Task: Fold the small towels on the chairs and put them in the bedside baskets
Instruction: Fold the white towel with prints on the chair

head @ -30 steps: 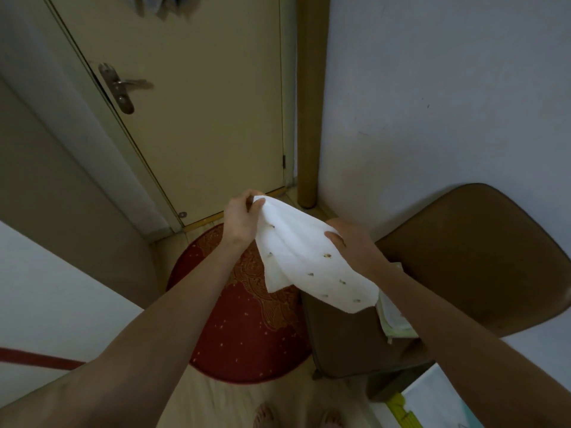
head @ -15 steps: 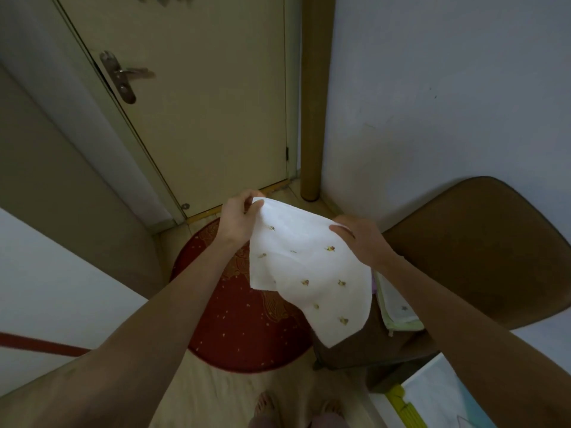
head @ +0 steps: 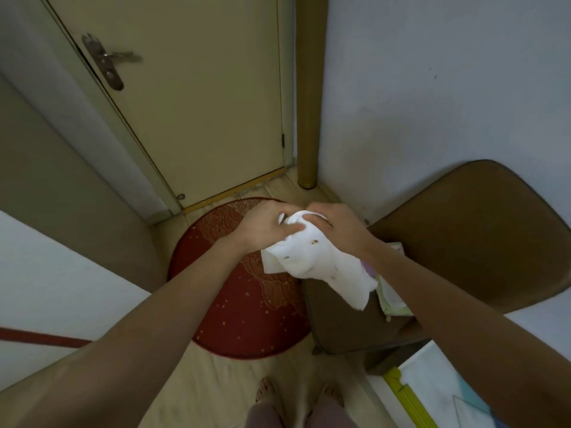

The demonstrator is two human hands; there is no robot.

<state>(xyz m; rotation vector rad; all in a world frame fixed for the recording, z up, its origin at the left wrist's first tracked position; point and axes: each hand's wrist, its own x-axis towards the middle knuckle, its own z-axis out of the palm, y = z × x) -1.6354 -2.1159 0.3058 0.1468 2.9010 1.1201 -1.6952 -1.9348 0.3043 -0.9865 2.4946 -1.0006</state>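
both hands have come together since half a second ago. i see the left hand (head: 262, 225) and right hand (head: 336, 225) gripping the white towel (head: 312, 261) at its top, doubled, hanging above the brown chair (head: 463, 242) edge.

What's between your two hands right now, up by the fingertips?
In the head view, the left hand and right hand meet over the white towel; its bunched top edge fills the gap, the rest hanging below.
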